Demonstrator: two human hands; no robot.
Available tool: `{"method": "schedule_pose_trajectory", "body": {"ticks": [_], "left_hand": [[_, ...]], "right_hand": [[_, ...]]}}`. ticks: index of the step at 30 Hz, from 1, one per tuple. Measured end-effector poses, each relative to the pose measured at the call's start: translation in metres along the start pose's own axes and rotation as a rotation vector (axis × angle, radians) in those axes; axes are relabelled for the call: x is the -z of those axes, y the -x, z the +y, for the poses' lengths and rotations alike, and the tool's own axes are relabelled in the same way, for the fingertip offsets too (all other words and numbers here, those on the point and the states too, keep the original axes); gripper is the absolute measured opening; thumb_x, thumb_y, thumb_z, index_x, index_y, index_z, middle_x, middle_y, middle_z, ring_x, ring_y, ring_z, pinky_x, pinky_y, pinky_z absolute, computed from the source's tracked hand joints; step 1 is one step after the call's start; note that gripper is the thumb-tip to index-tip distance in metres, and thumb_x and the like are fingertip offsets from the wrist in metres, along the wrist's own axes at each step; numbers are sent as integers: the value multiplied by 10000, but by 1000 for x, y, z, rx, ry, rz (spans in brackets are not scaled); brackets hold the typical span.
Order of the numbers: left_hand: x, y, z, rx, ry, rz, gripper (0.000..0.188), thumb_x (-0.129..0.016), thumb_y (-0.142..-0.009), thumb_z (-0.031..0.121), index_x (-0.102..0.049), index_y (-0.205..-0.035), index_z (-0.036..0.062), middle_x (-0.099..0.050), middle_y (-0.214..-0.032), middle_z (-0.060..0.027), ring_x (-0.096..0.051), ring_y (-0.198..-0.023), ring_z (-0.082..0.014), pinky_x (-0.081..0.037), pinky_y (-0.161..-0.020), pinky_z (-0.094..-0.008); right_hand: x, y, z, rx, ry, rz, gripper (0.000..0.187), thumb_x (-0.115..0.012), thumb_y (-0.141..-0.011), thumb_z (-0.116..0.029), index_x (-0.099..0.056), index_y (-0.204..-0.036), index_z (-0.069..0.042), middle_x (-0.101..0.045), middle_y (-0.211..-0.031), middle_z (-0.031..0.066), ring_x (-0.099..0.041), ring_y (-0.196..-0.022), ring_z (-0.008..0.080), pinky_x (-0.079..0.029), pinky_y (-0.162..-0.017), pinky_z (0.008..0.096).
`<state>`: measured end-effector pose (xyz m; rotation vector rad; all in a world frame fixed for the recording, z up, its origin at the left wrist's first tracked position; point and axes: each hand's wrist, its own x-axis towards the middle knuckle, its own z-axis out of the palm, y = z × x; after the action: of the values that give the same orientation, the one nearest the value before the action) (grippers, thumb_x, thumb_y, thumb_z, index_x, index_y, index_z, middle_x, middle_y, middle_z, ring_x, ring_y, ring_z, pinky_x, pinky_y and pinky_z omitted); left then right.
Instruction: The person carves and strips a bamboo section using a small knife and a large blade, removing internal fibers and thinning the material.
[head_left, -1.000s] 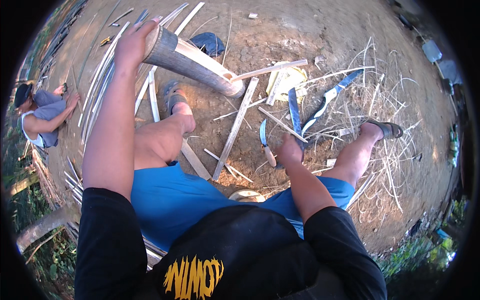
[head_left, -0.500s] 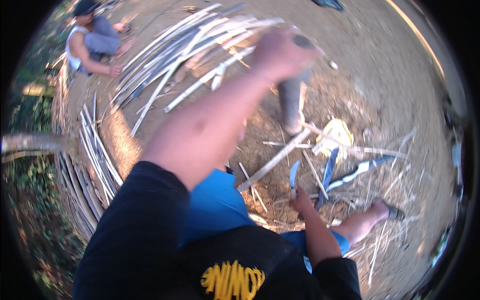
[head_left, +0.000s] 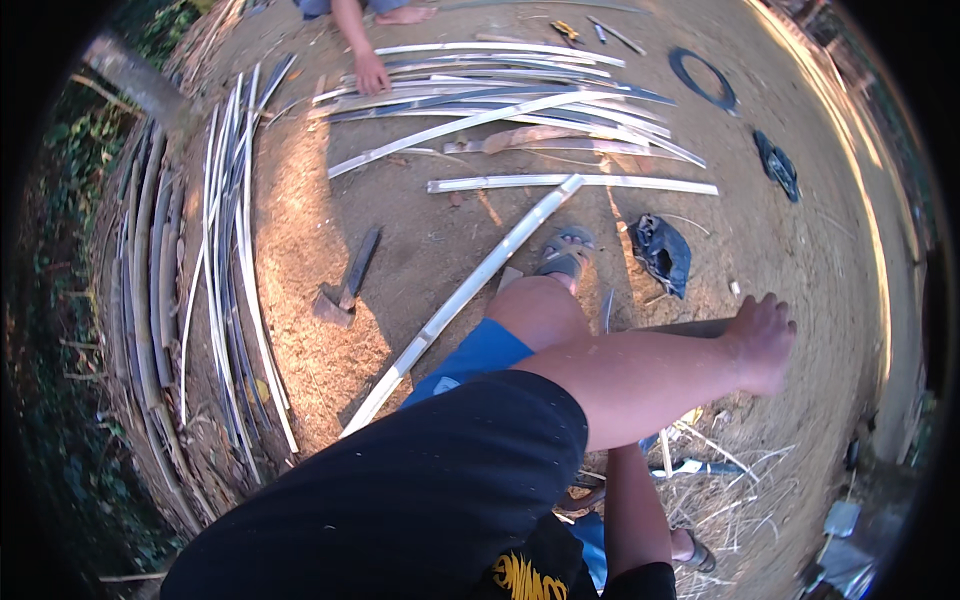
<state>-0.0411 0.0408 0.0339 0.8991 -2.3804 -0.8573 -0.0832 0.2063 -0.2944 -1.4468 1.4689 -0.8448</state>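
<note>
The person's left grip (head_left: 764, 345) is at the right end of a dark tube (head_left: 688, 327), touching it; whether the fingers clamp on it cannot be told. The tube shows just past the left forearm (head_left: 650, 378), which partly covers it. That forearm hides the right grip, so its state cannot be told. A thin blade (head_left: 607, 310) pokes out near the tube. A black bag (head_left: 663, 255) lies near them. Another person's hand (head_left: 371, 73) is at the strips (head_left: 520, 108).

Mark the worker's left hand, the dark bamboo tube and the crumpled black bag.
Left hand (head_left: 762, 343): head view, back of the hand.
Dark bamboo tube (head_left: 690, 328): head view, middle of its visible stretch.
Crumpled black bag (head_left: 654, 242): head view, its upper folds.
</note>
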Motion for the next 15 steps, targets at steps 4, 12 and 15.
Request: {"method": "schedule_pose_trajectory", "body": {"ticks": [4,12,15], "left_hand": [[6,4,-27,87,-48,-14,570,-695,-740,324,-650,-1178,-39,-597,-1174,-169,-531,-1131,-290,-461,-899,-441],[21,1,-20,32,-44,-114,532,-668,-765,278,-658,-1185,-49,-591,-1192,-166,-516,-1122,-273,-441,-865,-423],[16,-8,-21,53,-47,-110,587,-699,-735,331,-674,-1212,-11,-599,-1221,-146,-501,-1139,-270,-433,-853,-429]], "right_hand": [[-31,-113,-124,-157,647,2,442,-580,-976,-70,-582,-1412,-144,-664,-1168,160,-654,-1063,261,-524,-898,408],[-54,-207,-258,700,562,-165,675,-706,-843,-44,-508,-1469,-201,-615,-1301,151,-596,-1149,380,-491,-994,467],[-52,-202,-253,630,551,-153,763,-744,-822,-37,-456,-1512,-186,-575,-1393,147,-576,-1208,390,-474,-1041,446]]}}
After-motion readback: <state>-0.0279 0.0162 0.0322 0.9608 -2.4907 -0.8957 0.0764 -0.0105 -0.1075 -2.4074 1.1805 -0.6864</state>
